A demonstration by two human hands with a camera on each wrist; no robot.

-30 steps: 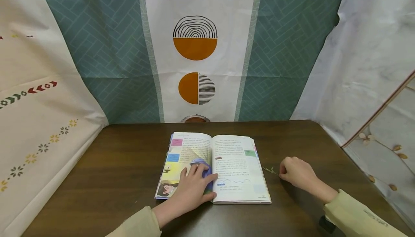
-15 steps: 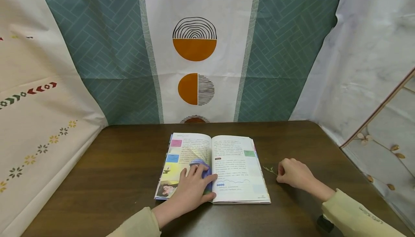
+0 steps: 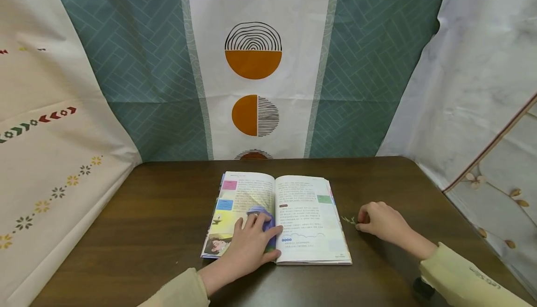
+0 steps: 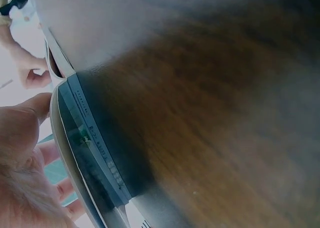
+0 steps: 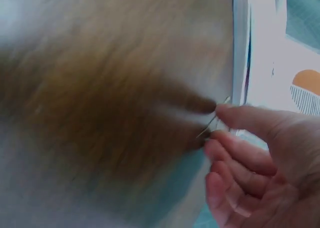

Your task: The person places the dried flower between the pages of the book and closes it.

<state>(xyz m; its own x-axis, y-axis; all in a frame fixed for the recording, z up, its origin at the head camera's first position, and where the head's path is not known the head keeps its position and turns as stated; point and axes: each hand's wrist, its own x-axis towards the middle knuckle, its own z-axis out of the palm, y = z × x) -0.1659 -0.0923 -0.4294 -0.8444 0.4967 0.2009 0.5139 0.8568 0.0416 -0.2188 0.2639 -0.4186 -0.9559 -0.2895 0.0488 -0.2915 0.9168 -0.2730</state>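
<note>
An open book lies on the brown table in the head view, with printed text and colour pictures. My left hand rests on its lower left page, fingers spread and thumb near the bottom of the spine. Right of the book lies a thin green sprig. At the sprig's right end is my right hand, low over the table. In the right wrist view, the sprig's stem shows in the gap between my thumb and index finger, which stand apart; the other fingers are loosely curled.
The dark wooden table reaches back to a patterned cloth. Pale cloths hang at the left and right. Near the right cuff is a black object, partly hidden.
My right hand has shifted slightly left along the sprig, and its thumb and index finger have parted. Book, sprig and left hand have stayed in place.
</note>
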